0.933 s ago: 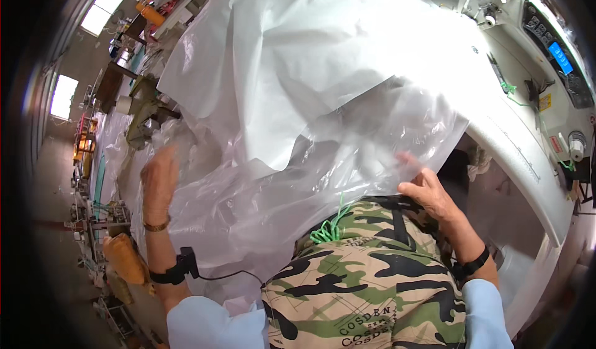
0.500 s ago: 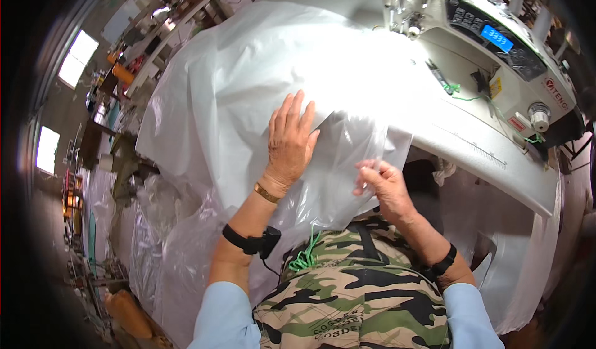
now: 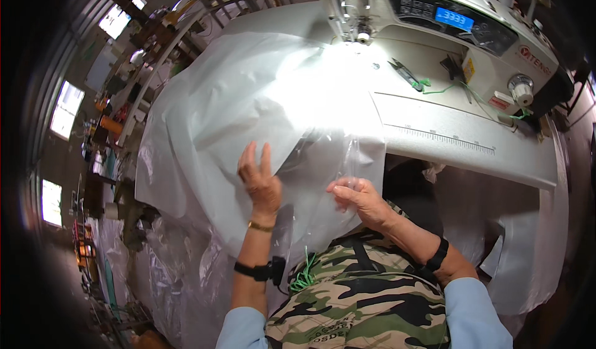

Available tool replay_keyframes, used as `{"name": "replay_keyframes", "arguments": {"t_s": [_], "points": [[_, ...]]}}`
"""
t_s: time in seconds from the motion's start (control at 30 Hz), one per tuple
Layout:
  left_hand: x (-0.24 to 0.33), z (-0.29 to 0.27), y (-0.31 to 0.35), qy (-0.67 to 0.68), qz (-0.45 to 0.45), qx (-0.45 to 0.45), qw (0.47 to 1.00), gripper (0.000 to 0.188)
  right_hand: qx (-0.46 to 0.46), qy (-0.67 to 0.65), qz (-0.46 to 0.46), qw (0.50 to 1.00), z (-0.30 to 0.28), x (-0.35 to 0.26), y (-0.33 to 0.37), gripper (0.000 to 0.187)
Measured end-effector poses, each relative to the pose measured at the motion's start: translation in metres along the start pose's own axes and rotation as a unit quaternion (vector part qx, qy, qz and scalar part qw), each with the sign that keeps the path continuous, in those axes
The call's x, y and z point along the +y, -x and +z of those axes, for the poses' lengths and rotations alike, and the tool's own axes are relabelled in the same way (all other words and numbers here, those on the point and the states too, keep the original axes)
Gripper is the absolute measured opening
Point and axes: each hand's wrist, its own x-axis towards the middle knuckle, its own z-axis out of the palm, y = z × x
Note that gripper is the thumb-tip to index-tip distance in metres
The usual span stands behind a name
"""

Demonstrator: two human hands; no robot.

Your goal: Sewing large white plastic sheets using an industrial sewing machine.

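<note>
A large sheet of whitish translucent plastic point(image 3: 230, 101) drapes over the sewing machine's bed and down to my lap. My left hand point(image 3: 261, 184) rests on or just above the sheet, its fingers apart and slightly bent. To its right, my right hand point(image 3: 360, 201) pinches a clear, glossy edge of the plastic between thumb and fingers. The white sewing machine point(image 3: 434, 39) stands at the far right, with its needle area point(image 3: 360, 35) over the brightly lit end of the sheet.
Small thread snips point(image 3: 406, 75) lie on the machine bed beside a green thread. A ruler scale point(image 3: 444, 139) runs along the bed's near edge. Green thread point(image 3: 303, 277) hangs on my camouflage apron point(image 3: 366, 293). More crumpled clear plastic point(image 3: 167, 268) lies at the left.
My left hand has drawn back toward me over the sheet, its fingers bending. My right hand keeps its pinch on the plastic edge. The whole view has turned somewhat.
</note>
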Motion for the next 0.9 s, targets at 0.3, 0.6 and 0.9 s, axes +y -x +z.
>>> {"name": "replay_keyframes", "arguments": {"t_s": [0.3,0.6,0.9], "points": [[-0.05,-0.111,-0.075,0.104,0.035,-0.119,0.987,0.043,0.005,-0.002,0.014,1.0,-0.006,0.003,-0.006,0.025],[0.006,-0.152,-0.119,0.645,-0.296,-0.33,0.622,0.022,-0.003,-0.099,-0.04,0.994,0.014,-0.014,0.004,0.028],[0.061,-0.111,-0.038,0.629,-0.369,-0.383,0.567,0.046,-0.059,-0.178,-0.034,0.982,0.035,-0.012,0.008,0.037]]}}
